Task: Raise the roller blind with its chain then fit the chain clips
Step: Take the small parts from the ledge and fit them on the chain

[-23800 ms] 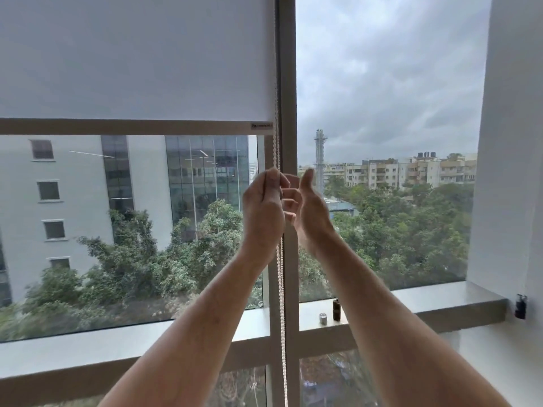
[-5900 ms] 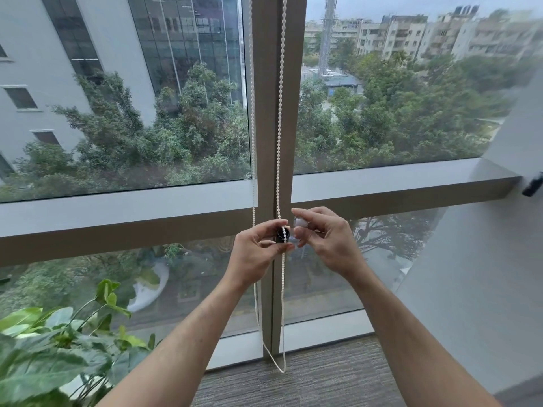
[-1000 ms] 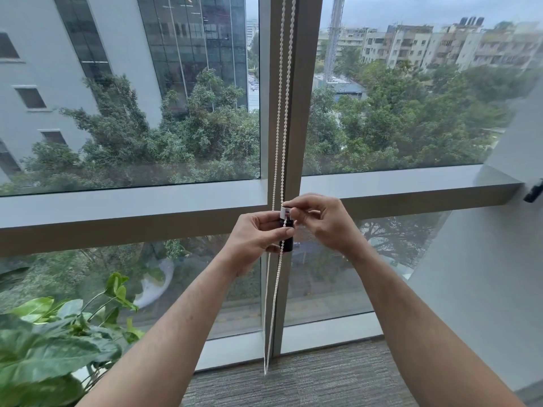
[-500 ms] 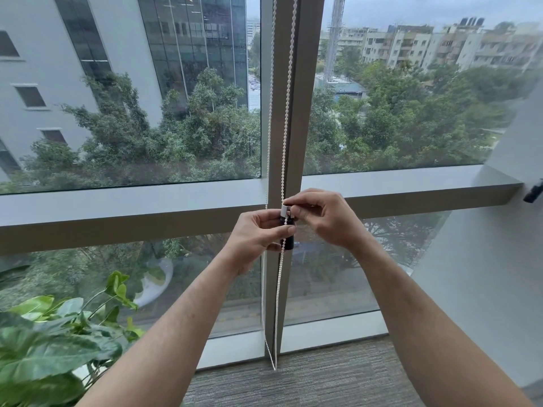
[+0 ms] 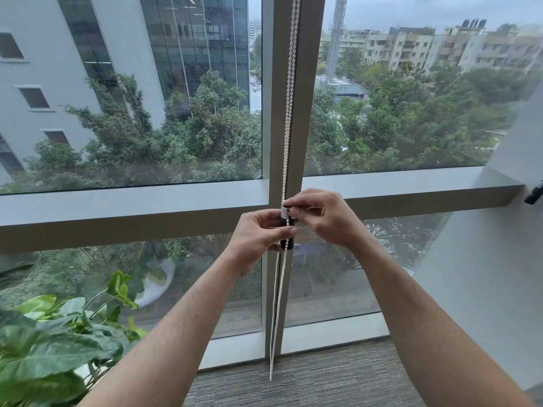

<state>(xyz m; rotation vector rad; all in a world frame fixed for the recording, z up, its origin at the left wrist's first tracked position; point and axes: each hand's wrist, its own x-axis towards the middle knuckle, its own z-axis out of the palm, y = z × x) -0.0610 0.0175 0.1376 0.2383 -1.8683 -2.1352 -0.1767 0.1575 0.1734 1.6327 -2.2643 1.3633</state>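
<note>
In front of the window mullion (image 5: 305,113), the left hand (image 5: 258,233) grips a dark chain clip (image 5: 287,240) on the white bead chain (image 5: 289,113). The right hand (image 5: 323,218) pinches a white clip (image 5: 285,211) on the chain just above it. At lower left stands a leafy plant (image 5: 58,342).

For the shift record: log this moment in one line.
left hand: holds black clip | right hand: pinches white clip | white bead chain: between

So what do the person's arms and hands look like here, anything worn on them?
Both forearms are bare up to the frame's edge: no sleeves, gloves, watch, rings or bracelets show on the left hand or the right hand.
</note>
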